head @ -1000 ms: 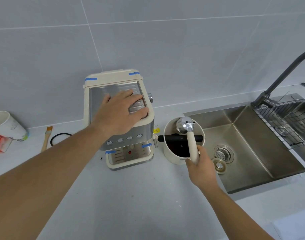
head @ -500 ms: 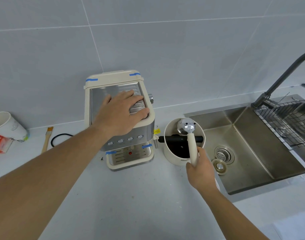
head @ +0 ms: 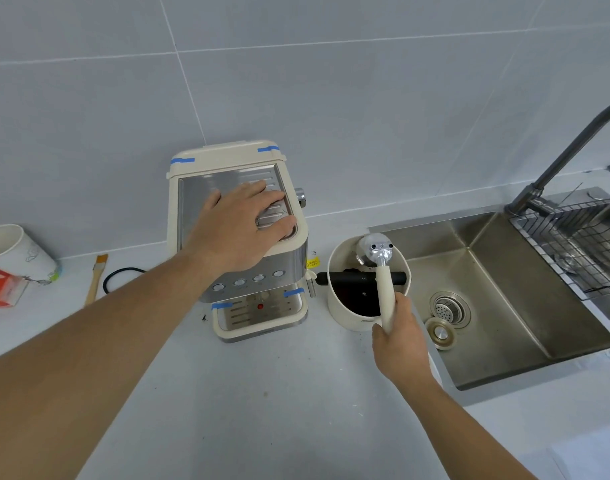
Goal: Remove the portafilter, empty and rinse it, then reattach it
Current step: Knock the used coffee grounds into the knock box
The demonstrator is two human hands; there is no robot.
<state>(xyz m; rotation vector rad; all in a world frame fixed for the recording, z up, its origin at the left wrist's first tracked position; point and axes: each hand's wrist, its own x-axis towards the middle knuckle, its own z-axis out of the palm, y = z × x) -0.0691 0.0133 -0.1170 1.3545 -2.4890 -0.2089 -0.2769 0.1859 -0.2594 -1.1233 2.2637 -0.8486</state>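
My right hand (head: 402, 344) grips the cream handle of the portafilter (head: 383, 271). Its metal head is turned face down over the far side of the cream knock box (head: 345, 317), beyond the black bar (head: 352, 278) across the box. The inside of the box is dark. My left hand (head: 241, 226) lies flat, fingers spread, on the steel top of the cream espresso machine (head: 289, 265), which stands left of the knock box. The machine's brew head is hidden under its body.
A steel sink (head: 525, 306) with a drain strainer (head: 449, 308) lies right of the knock box, a loose stopper (head: 440, 332) beside the drain. A dark faucet (head: 566, 150) and wire rack (head: 580, 244) sit at the far right. A brush (head: 95, 278), cable and paper cup (head: 16, 251) are on the left.
The portafilter head has dropped slightly lower over the knock box. My left hand stays on the machine top.
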